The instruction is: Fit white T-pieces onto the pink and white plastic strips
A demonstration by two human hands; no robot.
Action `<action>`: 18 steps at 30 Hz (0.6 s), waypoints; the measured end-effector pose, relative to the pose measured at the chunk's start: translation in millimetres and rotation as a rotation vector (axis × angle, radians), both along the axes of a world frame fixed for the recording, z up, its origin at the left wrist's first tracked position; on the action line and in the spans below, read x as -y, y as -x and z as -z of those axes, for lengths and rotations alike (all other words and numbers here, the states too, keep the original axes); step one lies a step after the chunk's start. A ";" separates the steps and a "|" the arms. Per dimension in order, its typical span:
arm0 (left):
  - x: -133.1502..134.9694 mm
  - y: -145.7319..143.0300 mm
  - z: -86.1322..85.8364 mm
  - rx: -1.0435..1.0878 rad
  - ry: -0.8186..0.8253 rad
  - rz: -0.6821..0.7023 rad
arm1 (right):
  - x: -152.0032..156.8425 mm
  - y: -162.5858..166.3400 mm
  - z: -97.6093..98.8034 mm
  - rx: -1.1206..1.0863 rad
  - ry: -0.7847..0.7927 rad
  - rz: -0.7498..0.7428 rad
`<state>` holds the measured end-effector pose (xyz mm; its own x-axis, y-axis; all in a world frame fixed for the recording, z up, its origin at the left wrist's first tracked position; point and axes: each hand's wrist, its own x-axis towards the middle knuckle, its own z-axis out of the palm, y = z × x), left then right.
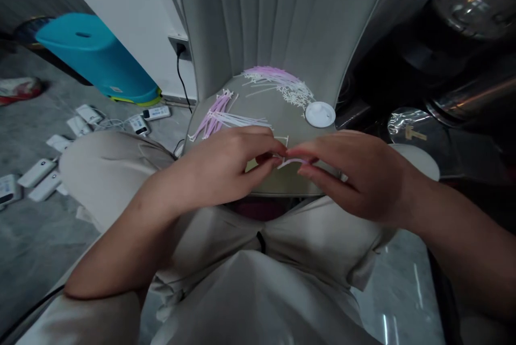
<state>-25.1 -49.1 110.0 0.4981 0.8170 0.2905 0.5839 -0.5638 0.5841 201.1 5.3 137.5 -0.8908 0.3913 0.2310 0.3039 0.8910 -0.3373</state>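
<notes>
My left hand (pixel 226 165) and my right hand (pixel 355 173) meet fingertip to fingertip over the front of a grey chair seat (pixel 262 111). Between them runs a thin pink-and-white strip (pixel 293 162), slightly bowed. The right thumb and fingers pinch one end of it. My left thumb and index finger are closed at the other side, by a slim pale piece (pixel 282 139) with a bent end; the fingers hide exactly what they grip. Beyond the left hand lies a bundle of pink strips (pixel 215 114) with pale knobbly ends, and white strips (pixel 239 120) beside it.
A curved heap of pink and white strips (pixel 282 84) lies along the seat's back. Near its right end is a round white dish (pixel 320 114). Left on the floor are a blue bin (pixel 99 57) and several white devices with cables (pixel 45 186). A plugged socket (pixel 179 47) is on the wall.
</notes>
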 end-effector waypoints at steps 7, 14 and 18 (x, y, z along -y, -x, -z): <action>2.9 -1.3 9.8 0.175 -0.012 -0.067 | 5.9 6.1 8.3 -0.123 0.261 0.197; 7.2 -2.7 28.7 0.322 0.047 -0.216 | 12.7 15.4 29.9 -0.225 0.470 0.305; 6.0 -2.5 38.7 0.384 0.056 -0.264 | 12.3 18.6 39.9 -0.198 0.559 0.304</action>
